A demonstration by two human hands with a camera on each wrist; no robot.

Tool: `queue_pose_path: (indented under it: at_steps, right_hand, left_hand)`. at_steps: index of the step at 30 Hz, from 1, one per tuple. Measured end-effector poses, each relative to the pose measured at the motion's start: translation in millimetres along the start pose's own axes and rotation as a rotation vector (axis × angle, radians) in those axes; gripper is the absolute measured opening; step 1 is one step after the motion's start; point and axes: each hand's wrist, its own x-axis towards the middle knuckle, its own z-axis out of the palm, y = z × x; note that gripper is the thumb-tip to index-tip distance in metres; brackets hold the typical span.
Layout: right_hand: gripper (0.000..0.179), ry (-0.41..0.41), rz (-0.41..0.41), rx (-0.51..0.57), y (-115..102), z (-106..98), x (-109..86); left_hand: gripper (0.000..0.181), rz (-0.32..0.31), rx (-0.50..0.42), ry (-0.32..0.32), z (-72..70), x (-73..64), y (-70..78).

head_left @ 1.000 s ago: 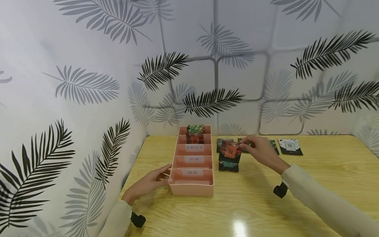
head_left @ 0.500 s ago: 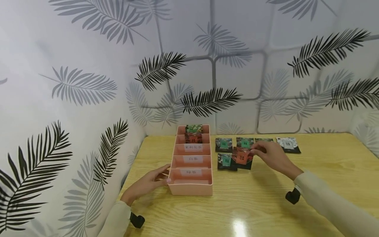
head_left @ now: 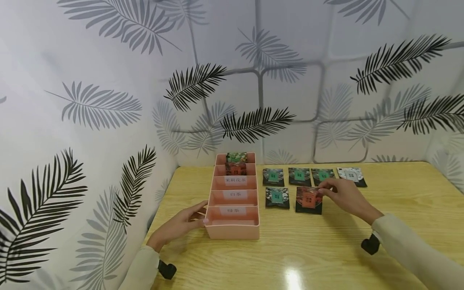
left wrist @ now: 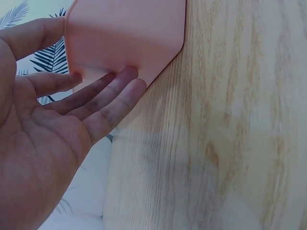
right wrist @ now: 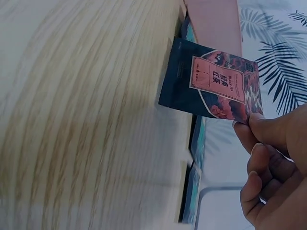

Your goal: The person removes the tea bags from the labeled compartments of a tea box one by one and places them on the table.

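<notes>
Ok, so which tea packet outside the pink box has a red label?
The black tea packet pinched in the right hand. The others outside are four green-labelled packets and one white-labelled packet.

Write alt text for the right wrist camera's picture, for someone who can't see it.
A person's right grip pinches a dark tea packet near one corner, its red label reading "BLACK TEA". A pale wooden table fills the left; beyond the packet show the edges of other packets, part of a pink box and leaf-patterned wallpaper.
</notes>
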Motion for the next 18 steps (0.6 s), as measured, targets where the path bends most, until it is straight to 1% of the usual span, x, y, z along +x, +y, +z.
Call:
queue_pose_path:
  at_steps: [4,7,12,18]
  right_hand:
    - [0.008,0.007,-0.018,-0.020,10.1,2.6,1.3]
    - [0.009,0.000,-0.013,-0.025,17.9,6.1,4.8]
    - [0.010,-0.020,0.030,-0.038,27.2,14.7,15.8]
    - [0.010,-0.028,0.074,-0.024,34.5,26.0,29.1]
  left_hand:
    - [0.065,0.009,-0.008,-0.001,-0.7,1.0,-2.6]
    - [0.066,0.018,-0.004,0.000,-0.9,1.4,-1.9]
    - [0.067,0.030,0.007,0.000,-1.4,1.2,-1.0]
    - [0.067,0.017,0.010,0.004,-1.3,1.6,-2.6]
